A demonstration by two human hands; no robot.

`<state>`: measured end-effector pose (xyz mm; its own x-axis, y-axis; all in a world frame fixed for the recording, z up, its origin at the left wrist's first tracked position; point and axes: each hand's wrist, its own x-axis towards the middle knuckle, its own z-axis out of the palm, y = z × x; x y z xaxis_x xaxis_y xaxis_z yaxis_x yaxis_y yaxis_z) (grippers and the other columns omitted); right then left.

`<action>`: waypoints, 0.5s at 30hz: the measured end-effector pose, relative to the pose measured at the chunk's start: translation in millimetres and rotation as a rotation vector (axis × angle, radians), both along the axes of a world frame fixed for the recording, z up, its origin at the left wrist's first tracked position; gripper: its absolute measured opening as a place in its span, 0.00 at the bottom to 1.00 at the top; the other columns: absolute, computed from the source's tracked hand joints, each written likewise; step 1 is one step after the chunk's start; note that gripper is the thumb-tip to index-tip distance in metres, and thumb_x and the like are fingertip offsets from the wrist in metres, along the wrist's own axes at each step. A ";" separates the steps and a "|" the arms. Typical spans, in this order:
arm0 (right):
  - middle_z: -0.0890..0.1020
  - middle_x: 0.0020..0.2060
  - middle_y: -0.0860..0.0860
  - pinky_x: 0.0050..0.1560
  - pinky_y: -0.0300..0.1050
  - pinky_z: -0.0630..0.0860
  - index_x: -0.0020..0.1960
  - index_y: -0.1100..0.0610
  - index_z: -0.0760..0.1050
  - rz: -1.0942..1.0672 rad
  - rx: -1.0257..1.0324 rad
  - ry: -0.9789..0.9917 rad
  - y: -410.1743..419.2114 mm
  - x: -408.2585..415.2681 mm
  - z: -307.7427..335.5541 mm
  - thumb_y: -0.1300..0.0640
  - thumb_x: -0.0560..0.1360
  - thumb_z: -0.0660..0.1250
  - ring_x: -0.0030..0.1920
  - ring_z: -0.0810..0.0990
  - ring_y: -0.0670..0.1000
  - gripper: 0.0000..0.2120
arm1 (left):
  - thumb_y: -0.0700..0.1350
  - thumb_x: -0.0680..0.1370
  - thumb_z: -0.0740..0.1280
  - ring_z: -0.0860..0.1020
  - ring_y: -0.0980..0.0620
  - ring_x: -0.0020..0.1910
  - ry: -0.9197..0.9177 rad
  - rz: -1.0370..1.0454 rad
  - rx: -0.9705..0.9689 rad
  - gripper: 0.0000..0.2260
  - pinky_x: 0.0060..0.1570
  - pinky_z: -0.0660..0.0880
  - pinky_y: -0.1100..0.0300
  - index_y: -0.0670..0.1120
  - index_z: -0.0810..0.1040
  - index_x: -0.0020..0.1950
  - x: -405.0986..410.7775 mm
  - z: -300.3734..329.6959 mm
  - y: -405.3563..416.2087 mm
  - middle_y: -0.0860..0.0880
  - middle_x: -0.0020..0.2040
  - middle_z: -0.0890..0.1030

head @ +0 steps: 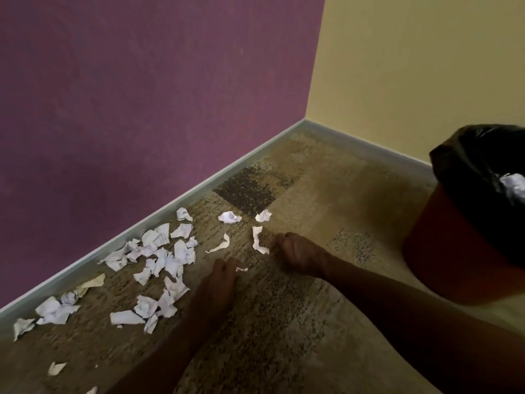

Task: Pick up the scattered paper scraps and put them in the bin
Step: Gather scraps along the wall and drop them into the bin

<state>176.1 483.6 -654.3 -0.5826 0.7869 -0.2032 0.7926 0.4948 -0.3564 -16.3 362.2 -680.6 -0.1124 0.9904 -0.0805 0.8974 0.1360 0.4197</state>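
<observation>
Several white paper scraps [159,260] lie scattered on the carpet along the purple wall's baseboard. My left hand [220,275] is down on the carpet with its fingers bent, the fingertips at a tiny scrap [241,269]; I cannot tell whether they pinch it. My right hand [299,251] rests low on the carpet with its fingertips beside a curled paper strip [259,240] and holds nothing. The red bin [454,251] with a black liner [480,166] stands at the right, and white paper [512,184] shows inside it.
A purple wall [142,95] and a yellow wall [412,66] meet in a corner behind the carpet [312,180]. A pale baseboard [170,203] runs along both. More scraps, such as two crumpled ones [229,216], lie just beyond my hands.
</observation>
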 end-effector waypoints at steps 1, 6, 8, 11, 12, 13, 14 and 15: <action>0.75 0.54 0.66 0.49 0.48 0.69 0.64 0.65 0.67 -0.007 0.009 0.006 0.8 3.6 8.9 0.56 0.84 0.51 0.53 0.77 0.62 0.16 | 0.46 0.82 0.58 0.77 0.48 0.54 -0.025 0.019 0.045 0.13 0.52 0.75 0.56 0.48 0.69 0.67 3.8 5.0 1.3 0.45 0.62 0.73; 0.77 0.42 0.66 0.38 0.47 0.60 0.49 0.65 0.69 -0.005 0.123 0.073 10.8 19.5 46.3 0.59 0.81 0.56 0.36 0.68 0.55 0.09 | 0.46 0.82 0.59 0.79 0.52 0.42 -0.417 0.238 0.240 0.10 0.42 0.72 0.59 0.46 0.75 0.60 30.4 56.8 19.8 0.46 0.49 0.83; 0.78 0.39 0.65 0.36 0.47 0.60 0.46 0.65 0.70 -0.013 0.172 0.106 10.4 27.7 65.8 0.60 0.81 0.57 0.34 0.70 0.58 0.10 | 0.47 0.83 0.58 0.78 0.51 0.43 -0.489 0.252 0.279 0.13 0.40 0.65 0.62 0.43 0.74 0.63 42.8 81.4 25.7 0.46 0.52 0.81; 0.79 0.38 0.63 0.35 0.46 0.59 0.46 0.67 0.71 -0.040 0.197 0.213 3.0 40.5 106.7 0.61 0.81 0.57 0.33 0.70 0.58 0.10 | 0.49 0.83 0.58 0.79 0.46 0.47 -0.672 0.337 0.211 0.14 0.41 0.69 0.63 0.41 0.74 0.62 59.9 113.0 44.5 0.44 0.53 0.80; 0.79 0.39 0.63 0.35 0.46 0.61 0.47 0.67 0.71 -0.057 0.199 0.247 1.5 45.1 119.0 0.61 0.81 0.56 0.34 0.71 0.57 0.10 | 0.50 0.83 0.58 0.78 0.47 0.42 -0.778 0.352 0.171 0.14 0.39 0.75 0.62 0.42 0.75 0.60 67.7 121.7 51.5 0.45 0.49 0.80; 0.79 0.39 0.62 0.35 0.48 0.64 0.48 0.67 0.71 -0.081 0.208 0.278 0.6 49.6 130.1 0.60 0.82 0.56 0.35 0.73 0.57 0.11 | 0.52 0.83 0.58 0.78 0.48 0.36 -0.869 0.368 0.129 0.14 0.38 0.79 0.58 0.44 0.76 0.57 76.1 132.1 57.2 0.46 0.44 0.80; 0.79 0.40 0.61 0.37 0.49 0.67 0.48 0.66 0.72 -0.118 0.226 0.305 0.2 53.8 140.2 0.59 0.82 0.56 0.37 0.74 0.58 0.11 | 0.53 0.82 0.58 0.76 0.48 0.31 -0.930 0.387 0.106 0.12 0.34 0.79 0.56 0.47 0.77 0.54 84.4 141.5 63.4 0.46 0.40 0.80; 0.80 0.42 0.60 0.38 0.49 0.69 0.49 0.64 0.72 -0.166 0.253 0.326 0.4 59.1 149.1 0.57 0.82 0.56 0.39 0.75 0.58 0.12 | 0.53 0.82 0.59 0.74 0.49 0.26 -0.972 0.408 0.089 0.11 0.28 0.76 0.59 0.50 0.76 0.52 93.5 152.4 68.9 0.46 0.38 0.80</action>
